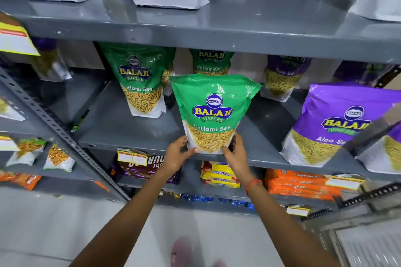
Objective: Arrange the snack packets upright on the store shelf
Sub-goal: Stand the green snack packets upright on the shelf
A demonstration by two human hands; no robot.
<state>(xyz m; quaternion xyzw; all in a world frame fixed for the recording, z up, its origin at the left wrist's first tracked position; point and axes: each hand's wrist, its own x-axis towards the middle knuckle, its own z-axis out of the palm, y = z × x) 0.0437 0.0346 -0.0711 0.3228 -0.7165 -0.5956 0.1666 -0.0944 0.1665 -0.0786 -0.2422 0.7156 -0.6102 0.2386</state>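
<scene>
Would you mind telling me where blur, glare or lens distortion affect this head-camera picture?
Head view: the green Ratlami Sev packet between both hands is sharp with mild glare on its top; the grey shelf edge bows from wide-angle distortion; the yellow price tag at left is blurred.

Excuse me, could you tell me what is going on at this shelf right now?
A person is stocking snacks. Both hands, the left hand and the right hand, grip the bottom corners of a green Ratlami Sev packet, holding it upright at the front edge of the middle shelf. Another green packet and a purple Aloo Sev packet already stand there.
</scene>
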